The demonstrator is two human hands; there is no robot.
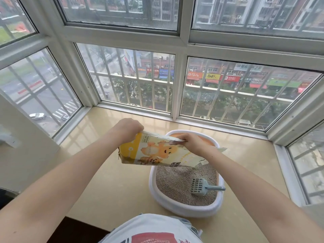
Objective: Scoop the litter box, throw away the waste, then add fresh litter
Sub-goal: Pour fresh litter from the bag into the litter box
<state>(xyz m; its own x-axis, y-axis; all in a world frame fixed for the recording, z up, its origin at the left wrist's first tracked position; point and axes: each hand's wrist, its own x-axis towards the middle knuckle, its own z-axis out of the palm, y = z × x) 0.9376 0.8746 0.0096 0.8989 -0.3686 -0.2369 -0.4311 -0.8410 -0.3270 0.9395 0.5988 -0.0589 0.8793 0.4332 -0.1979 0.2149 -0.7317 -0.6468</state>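
Person holds litter bag (157, 151) tilted over litter box (185, 210) on the window ledge (108, 181). Left hand (128, 129) grips the raised bottom corner; right hand (196, 143) curls round the upper edge nearer the mouth. Bag's long axis slopes down-right, torn mouth directly above the litter. Right hand is nearer the box. Scoop (201, 186) lies in the litter, handle on the right rim. Pour looks imminent; no visible stream.
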